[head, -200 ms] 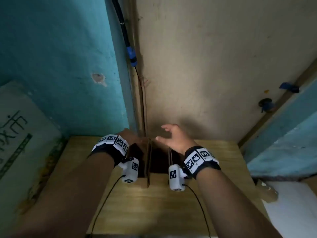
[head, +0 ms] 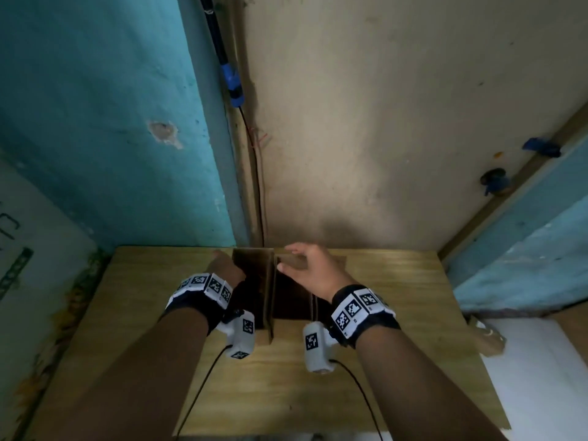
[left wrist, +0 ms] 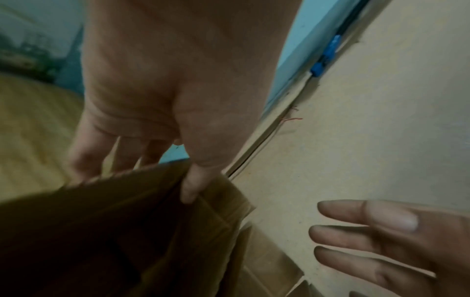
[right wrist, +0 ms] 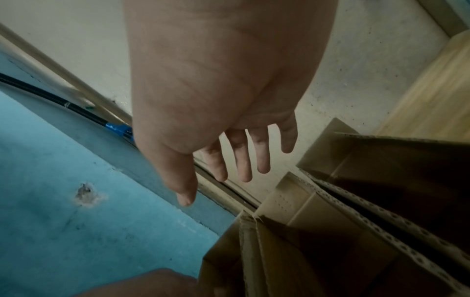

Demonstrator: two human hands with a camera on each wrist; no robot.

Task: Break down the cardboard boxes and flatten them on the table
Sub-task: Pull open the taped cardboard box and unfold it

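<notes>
Fingers (left wrist: 84, 160) of the left hand (head: 226, 268) are curled over the outer face of a cardboard box (head: 265, 294) flap, with the thumb (left wrist: 192, 186) pressed on its inner side, so the flap is pinched. Just right of them, the right hand (head: 313, 271) is held spread and loose above the open box, nothing being gripped. Below both hands the box is seen standing on a wooden table (head: 318, 393), pushed up against the beige wall (head: 381, 122).
</notes>
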